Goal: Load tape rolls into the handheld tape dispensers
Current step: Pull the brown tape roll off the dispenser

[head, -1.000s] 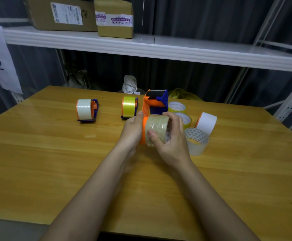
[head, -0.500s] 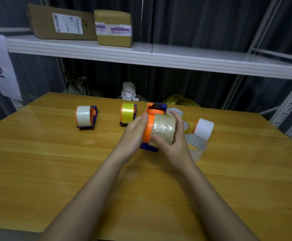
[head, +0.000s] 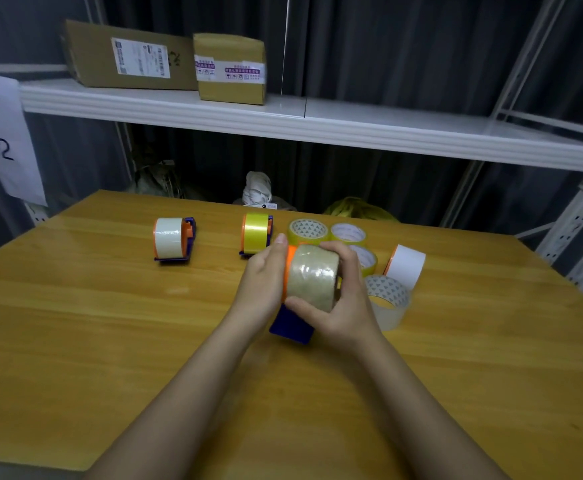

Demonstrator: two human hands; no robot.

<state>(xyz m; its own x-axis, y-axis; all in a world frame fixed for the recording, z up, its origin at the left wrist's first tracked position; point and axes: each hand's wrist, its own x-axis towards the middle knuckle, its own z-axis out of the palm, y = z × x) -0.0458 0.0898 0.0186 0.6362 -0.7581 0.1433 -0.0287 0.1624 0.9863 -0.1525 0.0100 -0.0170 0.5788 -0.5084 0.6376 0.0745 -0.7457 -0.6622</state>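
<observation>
The brown roll (head: 312, 277) sits at frame centre, seemingly pushed onto the orange hub of a blue dispenser (head: 292, 327) held just above the surface (head: 110, 323); the right hand (head: 338, 306) curls round the roll while the left hand (head: 262, 282) presses flat against the orange side, so the seating step looks in hand. Next, I judge, comes threading the tape end toward the cutter. Two loaded dispensers (head: 174, 239) stand at 10 and 11 o'clock, spare rolls (head: 387, 299) from 12 to 3.
</observation>
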